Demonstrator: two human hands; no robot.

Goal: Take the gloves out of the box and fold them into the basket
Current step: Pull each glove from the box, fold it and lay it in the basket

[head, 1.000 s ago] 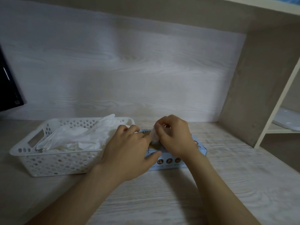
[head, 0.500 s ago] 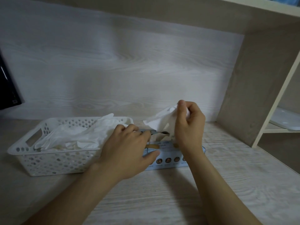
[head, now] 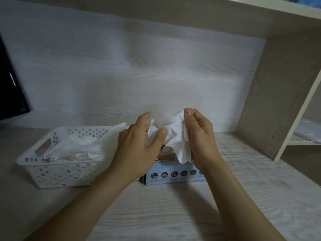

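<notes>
A crumpled white glove (head: 173,134) hangs just above the light-blue glove box (head: 175,176), which lies on the desk with its top opening partly hidden behind my hands. My right hand (head: 199,138) pinches the glove's upper right edge between thumb and fingers. My left hand (head: 139,146) holds the glove's left side between thumb and fingers. Left of the box stands a white perforated basket (head: 57,173) holding several white gloves (head: 78,148).
The pale wooden desk (head: 173,214) runs to a wood-grain back wall. A shelf side panel (head: 278,94) rises at the right, with a lower shelf (head: 305,136) behind it. A dark screen edge (head: 10,94) shows at the far left.
My right hand has pulled a glove up out of the box. My left hand has left the box top and taken hold of the glove's left side.
</notes>
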